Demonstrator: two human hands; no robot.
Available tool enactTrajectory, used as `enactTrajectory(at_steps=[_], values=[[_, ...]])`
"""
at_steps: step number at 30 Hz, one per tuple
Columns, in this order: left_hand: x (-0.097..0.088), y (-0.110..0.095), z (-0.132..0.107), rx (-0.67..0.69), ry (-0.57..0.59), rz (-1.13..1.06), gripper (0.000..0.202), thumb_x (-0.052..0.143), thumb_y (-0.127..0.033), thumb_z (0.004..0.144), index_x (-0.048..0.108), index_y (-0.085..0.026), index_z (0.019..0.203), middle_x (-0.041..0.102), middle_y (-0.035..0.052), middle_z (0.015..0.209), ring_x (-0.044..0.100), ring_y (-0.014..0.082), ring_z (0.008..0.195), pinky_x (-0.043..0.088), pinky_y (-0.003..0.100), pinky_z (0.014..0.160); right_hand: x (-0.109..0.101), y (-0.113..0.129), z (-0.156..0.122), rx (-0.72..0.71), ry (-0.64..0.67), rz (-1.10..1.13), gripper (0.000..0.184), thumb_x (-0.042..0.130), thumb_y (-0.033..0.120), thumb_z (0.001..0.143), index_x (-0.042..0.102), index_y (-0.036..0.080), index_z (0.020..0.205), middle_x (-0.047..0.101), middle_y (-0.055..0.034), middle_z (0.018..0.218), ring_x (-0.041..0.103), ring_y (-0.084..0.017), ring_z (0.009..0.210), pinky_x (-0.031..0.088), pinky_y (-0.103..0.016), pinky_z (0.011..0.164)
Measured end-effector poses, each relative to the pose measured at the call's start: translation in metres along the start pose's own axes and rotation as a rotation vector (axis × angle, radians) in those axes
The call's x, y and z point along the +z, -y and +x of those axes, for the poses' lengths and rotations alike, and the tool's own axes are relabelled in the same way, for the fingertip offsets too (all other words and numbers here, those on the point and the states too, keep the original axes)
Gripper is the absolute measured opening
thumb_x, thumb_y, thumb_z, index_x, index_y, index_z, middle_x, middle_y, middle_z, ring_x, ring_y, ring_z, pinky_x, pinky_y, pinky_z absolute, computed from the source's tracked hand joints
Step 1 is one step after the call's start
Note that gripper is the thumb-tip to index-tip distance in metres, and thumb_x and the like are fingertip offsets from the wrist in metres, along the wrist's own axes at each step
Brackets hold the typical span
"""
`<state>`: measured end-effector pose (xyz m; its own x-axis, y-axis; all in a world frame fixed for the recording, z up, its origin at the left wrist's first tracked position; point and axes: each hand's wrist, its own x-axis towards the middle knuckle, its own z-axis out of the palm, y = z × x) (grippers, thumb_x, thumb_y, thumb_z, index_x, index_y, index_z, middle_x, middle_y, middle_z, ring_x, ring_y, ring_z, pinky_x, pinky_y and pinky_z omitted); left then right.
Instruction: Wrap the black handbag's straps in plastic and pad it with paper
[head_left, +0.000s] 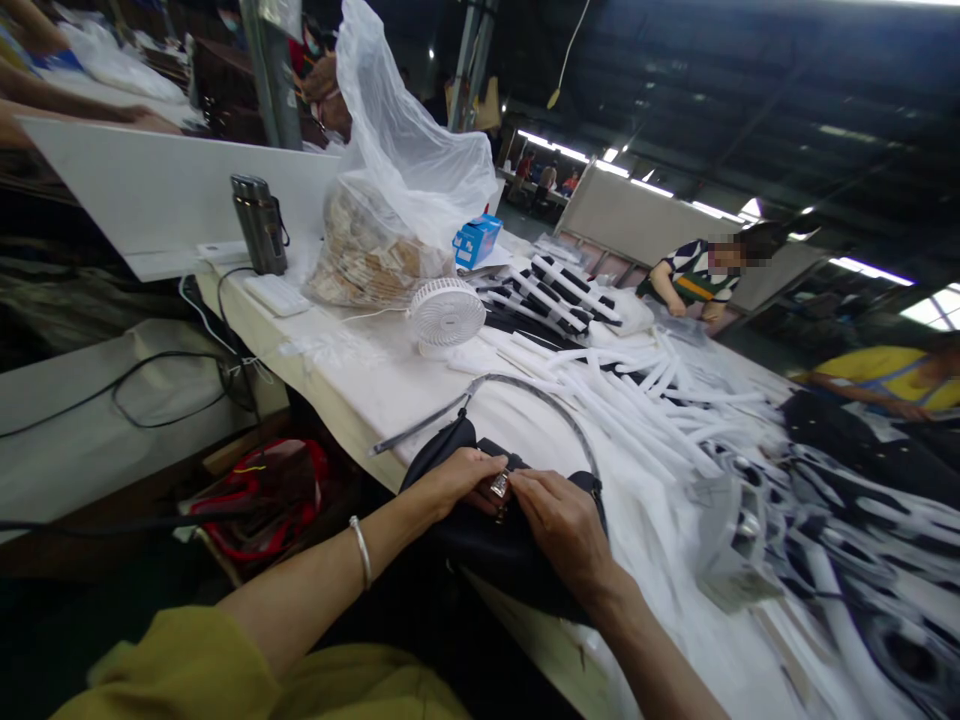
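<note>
A black handbag (495, 545) with a thin arched strap (547, 400) lies on the near edge of the white-covered table (375, 390). My left hand (457, 478) rests on the bag with its fingers curled round a small silver metal clasp (499, 485). From the right, my right hand (562, 525) pinches the same clasp, fingers pressed together. A silver bangle sits on my left wrist.
A small white desk fan (447, 315) stands behind the bag. A big plastic bag of tan pieces (375, 240), a dark flask (259, 222) and a blue box (475, 240) sit further back. White paper-wrapped straps (637, 400) cover the table's right. Other people work at the far right.
</note>
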<state>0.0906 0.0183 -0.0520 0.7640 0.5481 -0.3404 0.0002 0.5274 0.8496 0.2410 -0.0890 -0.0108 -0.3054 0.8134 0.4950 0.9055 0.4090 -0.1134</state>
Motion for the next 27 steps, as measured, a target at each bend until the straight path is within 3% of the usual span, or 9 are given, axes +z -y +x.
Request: enactTrajectory(at_steps=[7, 12, 17, 20, 24, 27], values=[[-0.002, 0.001, 0.004, -0.006, 0.003, -0.013, 0.053, 0.077, -0.063, 0.062, 0.065, -0.012, 0.072, 0.067, 0.0034, 0.066, 0.060, 0.0138, 0.058, 0.049, 0.025, 0.054, 0.000, -0.003, 0.000, -0.102, 0.058, -0.095, 0.022, 0.046, 0.013, 0.098, 0.065, 0.017, 0.108, 0.072, -0.0084, 0.101, 0.068, -0.019, 0.089, 0.055, -0.030, 0.079], [-0.002, -0.002, 0.001, 0.006, 0.017, -0.002, 0.055, 0.074, -0.065, 0.063, 0.066, -0.011, 0.073, 0.066, 0.0037, 0.066, 0.060, 0.0139, 0.058, 0.048, 0.025, 0.055, -0.002, 0.001, 0.009, -0.089, 0.101, -0.125, 0.023, 0.044, 0.013, 0.098, 0.065, 0.019, 0.093, 0.070, -0.0066, 0.087, 0.065, -0.017, 0.077, 0.052, -0.029, 0.070], [0.004, -0.001, -0.001, 0.060, -0.006, 0.033, 0.062, 0.071, -0.073, 0.058, 0.065, -0.012, 0.066, 0.065, 0.0051, 0.061, 0.058, 0.0153, 0.053, 0.047, 0.026, 0.051, 0.006, 0.001, 0.009, -0.122, 0.047, -0.171, 0.023, 0.041, 0.010, 0.097, 0.056, 0.021, 0.083, 0.062, -0.0017, 0.071, 0.059, -0.016, 0.063, 0.045, -0.028, 0.059], [0.005, 0.002, 0.006, 0.033, -0.079, 0.029, 0.063, 0.073, -0.074, 0.049, 0.063, -0.013, 0.059, 0.063, 0.0058, 0.057, 0.057, 0.0161, 0.049, 0.047, 0.028, 0.047, 0.016, -0.010, 0.011, -0.212, -0.023, -0.221, 0.024, 0.038, 0.009, 0.095, 0.052, 0.023, 0.083, 0.059, -0.0006, 0.068, 0.059, -0.016, 0.058, 0.043, -0.028, 0.053], [0.005, 0.006, 0.011, 0.050, -0.116, 0.048, 0.056, 0.073, -0.068, 0.051, 0.064, -0.013, 0.059, 0.064, 0.0073, 0.058, 0.057, 0.0179, 0.049, 0.045, 0.028, 0.045, 0.020, -0.018, 0.015, -0.320, -0.016, -0.273, 0.022, 0.036, 0.010, 0.094, 0.048, 0.024, 0.082, 0.058, 0.0003, 0.066, 0.058, -0.016, 0.053, 0.041, -0.028, 0.047], [0.005, 0.007, 0.010, 0.066, -0.121, 0.070, 0.054, 0.072, -0.066, 0.054, 0.064, -0.013, 0.059, 0.063, 0.0070, 0.058, 0.057, 0.0177, 0.049, 0.045, 0.028, 0.045, 0.018, -0.016, 0.015, -0.318, 0.002, -0.305, 0.022, 0.035, 0.009, 0.094, 0.046, 0.024, 0.083, 0.057, 0.0000, 0.067, 0.058, -0.017, 0.053, 0.040, -0.028, 0.045]])
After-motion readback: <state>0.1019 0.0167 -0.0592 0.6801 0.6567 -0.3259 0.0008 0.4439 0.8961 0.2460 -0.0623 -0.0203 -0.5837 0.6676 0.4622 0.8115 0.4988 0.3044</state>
